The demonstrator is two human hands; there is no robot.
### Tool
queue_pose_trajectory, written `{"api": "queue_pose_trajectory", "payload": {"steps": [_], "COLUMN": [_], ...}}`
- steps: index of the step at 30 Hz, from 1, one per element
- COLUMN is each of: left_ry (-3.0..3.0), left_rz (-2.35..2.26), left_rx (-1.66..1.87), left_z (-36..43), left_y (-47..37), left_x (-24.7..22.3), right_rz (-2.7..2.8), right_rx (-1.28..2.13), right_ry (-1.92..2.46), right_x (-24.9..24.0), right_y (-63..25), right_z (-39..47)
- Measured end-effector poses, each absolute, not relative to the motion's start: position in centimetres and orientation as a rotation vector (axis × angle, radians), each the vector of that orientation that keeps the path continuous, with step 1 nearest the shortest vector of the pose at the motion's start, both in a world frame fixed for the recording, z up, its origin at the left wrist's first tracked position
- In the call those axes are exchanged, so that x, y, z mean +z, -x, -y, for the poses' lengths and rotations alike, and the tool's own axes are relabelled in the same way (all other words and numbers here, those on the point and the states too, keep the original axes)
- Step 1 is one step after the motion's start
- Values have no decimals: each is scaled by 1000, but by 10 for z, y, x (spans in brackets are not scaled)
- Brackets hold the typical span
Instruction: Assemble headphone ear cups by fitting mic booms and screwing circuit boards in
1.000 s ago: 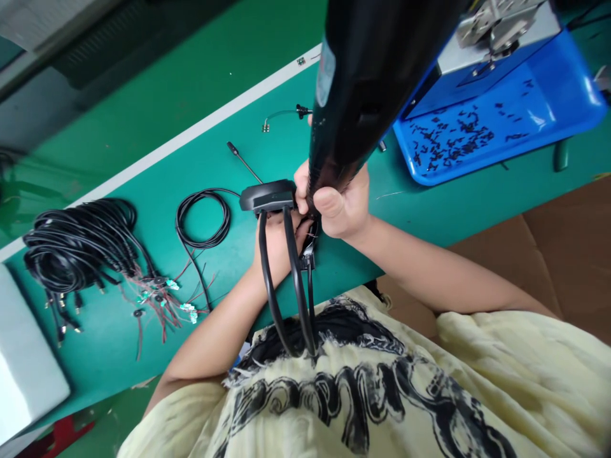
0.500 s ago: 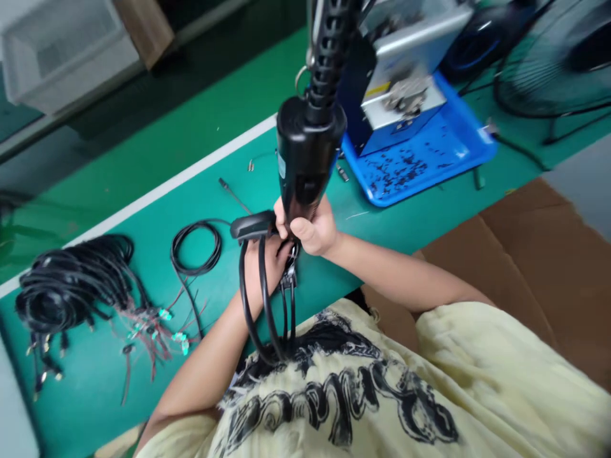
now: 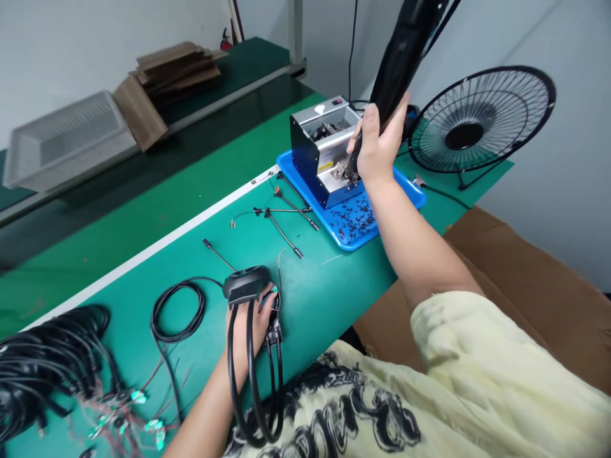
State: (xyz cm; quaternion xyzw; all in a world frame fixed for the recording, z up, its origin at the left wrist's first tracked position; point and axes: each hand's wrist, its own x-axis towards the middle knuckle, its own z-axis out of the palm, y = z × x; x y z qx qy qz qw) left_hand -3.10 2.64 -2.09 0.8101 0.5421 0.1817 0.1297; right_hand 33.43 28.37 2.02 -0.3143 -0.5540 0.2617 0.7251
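My left hand (image 3: 252, 321) is closed on a black device (image 3: 247, 285), a housing with thick black cables (image 3: 252, 375) looping down from it. Part of an opened section with small wires and a green board shows at its right side. Up at the right, my right hand (image 3: 379, 143) is wrapped round a black electric screwdriver (image 3: 398, 63), tilted, its lower end in front of the metal machine (image 3: 324, 149). A thin cable runs left from the device to a black coil (image 3: 179, 312) on the green table (image 3: 315, 286).
Bundled black cables (image 3: 52, 356) with red wire ends lie at the left. A blue tray (image 3: 344, 238) of black bits holds the machine. Several short cables (image 3: 284, 235) lie beside it. A fan (image 3: 482, 121) stands at the right, cardboard (image 3: 525, 267) below.
My right hand has moved up and right with the screwdriver, away from the device. My left hand still holds the device. The view has shifted, showing more of the fan and back shelf.
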Motion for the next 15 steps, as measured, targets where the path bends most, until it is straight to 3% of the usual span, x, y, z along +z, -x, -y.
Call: {"api": "queue_pose_trajectory", "payload": {"steps": [4, 9, 15], "left_ry": [-2368, -2374, -2337], "left_rz": [-1592, -1637, -1711], "left_rx": [479, 424, 384], "left_z": [-29, -25, -20], "left_y": [29, 21, 16], "left_x": [-17, -6, -3], "right_rz": [1031, 974, 981], "right_rx": [320, 562, 821], "right_ry": [792, 788, 626], "right_x": [29, 61, 61], "right_y": [-323, -273, -197], "right_z": [-268, -192, -94]}}
